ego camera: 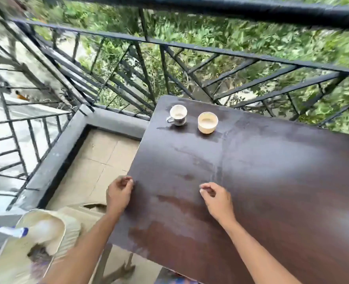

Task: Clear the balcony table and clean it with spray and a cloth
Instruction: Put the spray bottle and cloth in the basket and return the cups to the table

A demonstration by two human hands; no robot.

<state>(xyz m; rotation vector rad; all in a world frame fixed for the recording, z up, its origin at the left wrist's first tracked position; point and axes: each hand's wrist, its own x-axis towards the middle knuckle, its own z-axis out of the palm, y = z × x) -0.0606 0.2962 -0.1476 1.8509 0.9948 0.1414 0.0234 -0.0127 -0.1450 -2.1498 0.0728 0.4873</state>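
Balcony table (272,171), dark brown, streaked; both hands empty.
Left hand (119,193) at the table's left edge, fingers loosely curled, gripping nothing; right hand (216,198) over the tabletop, same; handled mug (177,115) and cream cup (207,123) side by side, upper centre; spray bottle (12,231) on cream chair (52,220), lower left; blurred dark lump (39,256) there, possibly the cloth.

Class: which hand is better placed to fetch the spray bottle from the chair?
Probably left: the left hand, empty at the table edge, is nearer the spray bottle on the chair.
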